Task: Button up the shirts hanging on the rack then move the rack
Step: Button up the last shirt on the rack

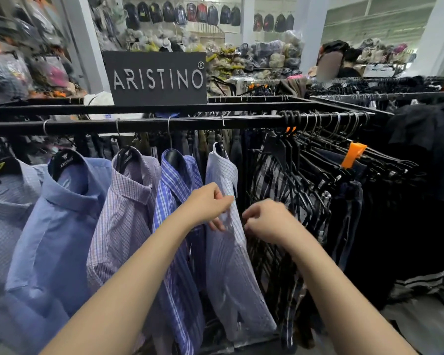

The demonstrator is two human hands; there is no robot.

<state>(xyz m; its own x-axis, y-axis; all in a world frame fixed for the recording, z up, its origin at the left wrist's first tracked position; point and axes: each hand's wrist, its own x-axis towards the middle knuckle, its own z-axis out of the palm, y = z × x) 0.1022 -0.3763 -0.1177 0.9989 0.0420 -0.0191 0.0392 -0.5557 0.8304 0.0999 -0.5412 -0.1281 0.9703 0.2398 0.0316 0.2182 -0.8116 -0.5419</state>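
Several shirts hang on a black rack rail (pixel 139 125): two light blue ones at the left, a purple checked one, a blue plaid shirt (pixel 177 190) and a pale checked shirt (pixel 231 252) furthest right. My left hand (pixel 207 204) pinches the front edge of the pale checked shirt just below its collar. My right hand (pixel 265 219) is closed on the same shirt's front edge, slightly lower and to the right. The fingertips and any button are hidden by the fabric.
A dark ARISTINO sign (pixel 157 78) stands on the rack's top bar. Dark garments on black hangers (pixel 318 180) crowd the rail right of my hands, one with an orange tag (pixel 353 155). More racks stand behind, and a person (pixel 328 65) is at the back.
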